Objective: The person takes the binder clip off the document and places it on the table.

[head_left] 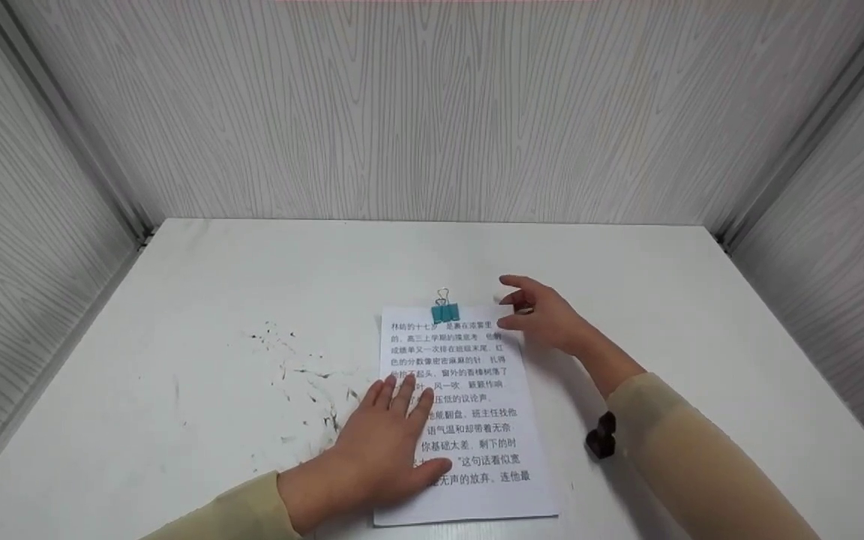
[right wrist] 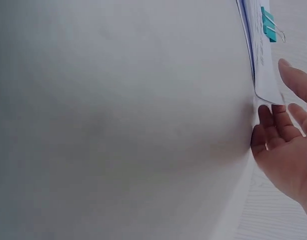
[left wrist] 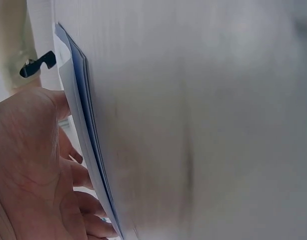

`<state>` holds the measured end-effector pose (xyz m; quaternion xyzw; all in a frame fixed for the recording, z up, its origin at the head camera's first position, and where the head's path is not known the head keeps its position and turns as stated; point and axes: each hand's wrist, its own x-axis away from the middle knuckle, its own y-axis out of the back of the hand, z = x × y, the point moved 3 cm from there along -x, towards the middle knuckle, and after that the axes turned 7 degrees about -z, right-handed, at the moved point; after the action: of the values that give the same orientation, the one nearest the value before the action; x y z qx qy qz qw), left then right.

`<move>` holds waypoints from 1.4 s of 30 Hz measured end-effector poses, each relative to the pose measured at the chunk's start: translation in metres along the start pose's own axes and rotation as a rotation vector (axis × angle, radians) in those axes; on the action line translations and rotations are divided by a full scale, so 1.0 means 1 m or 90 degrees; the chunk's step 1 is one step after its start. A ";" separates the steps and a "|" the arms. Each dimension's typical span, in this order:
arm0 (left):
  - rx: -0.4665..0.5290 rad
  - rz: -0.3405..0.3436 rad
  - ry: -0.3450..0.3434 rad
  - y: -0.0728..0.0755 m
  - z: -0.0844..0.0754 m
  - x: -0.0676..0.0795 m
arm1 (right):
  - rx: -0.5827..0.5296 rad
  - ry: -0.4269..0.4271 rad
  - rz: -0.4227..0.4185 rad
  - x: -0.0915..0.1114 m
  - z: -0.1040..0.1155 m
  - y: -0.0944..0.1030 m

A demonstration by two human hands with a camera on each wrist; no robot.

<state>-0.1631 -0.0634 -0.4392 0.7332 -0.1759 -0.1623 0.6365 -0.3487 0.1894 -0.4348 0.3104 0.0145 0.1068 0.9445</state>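
1. Lying on the white table point(head_left: 237, 300), a stack of papers point(head_left: 469, 420) is seen toward the 6 o'clock side of the head view.
2. Its long way is laid from 6 to 12 o'clock, and its short edges are set across, from 9 to 3.
3. Its top is pointed at 12 o'clock, away from the person, so the black words are seen right way up.
4. A blue-green clip point(head_left: 445, 313) is fixed near the middle of the top edge, with its wire loop aimed at 12 o'clock.
5. The left hand point(head_left: 383, 450) is laid on the papers at 8 o'clock, across their edge. Its fingers are held straight and spread, aimed at about 1 o'clock.
6. The right hand point(head_left: 544, 319) is held by the 1 o'clock corner. Its fingers are bent loosely toward 10 o'clock, and a gap is left between pointing finger and thumb. Whether the papers are touched by it cannot be told.
7. Dark marks point(head_left: 331, 418) are scattered at 9 o'clock from the papers. A small black thing point(head_left: 601, 436) is seen at 3 o'clock, by the right sleeve point(head_left: 691, 450).
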 end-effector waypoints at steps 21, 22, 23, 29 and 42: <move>0.107 -0.122 0.024 0.044 0.024 -0.040 | -0.152 -0.031 0.005 0.007 -0.009 -0.004; 0.142 -0.144 0.034 0.048 0.030 -0.048 | -0.154 -0.029 0.002 0.007 -0.009 -0.003; 0.184 -0.163 0.044 0.052 0.036 -0.057 | -0.158 -0.027 0.000 0.007 -0.009 -0.003; 0.426 -0.228 0.075 0.060 0.079 -0.108 | -0.182 -0.019 -0.001 0.008 -0.010 -0.002; 0.589 -0.088 0.145 0.044 0.109 -0.156 | -0.231 -0.012 0.004 0.010 -0.008 -0.007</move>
<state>-0.3538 -0.0919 -0.4088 0.9627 -0.1093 -0.0275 0.2460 -0.3382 0.1905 -0.4446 0.1363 -0.0150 0.1076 0.9847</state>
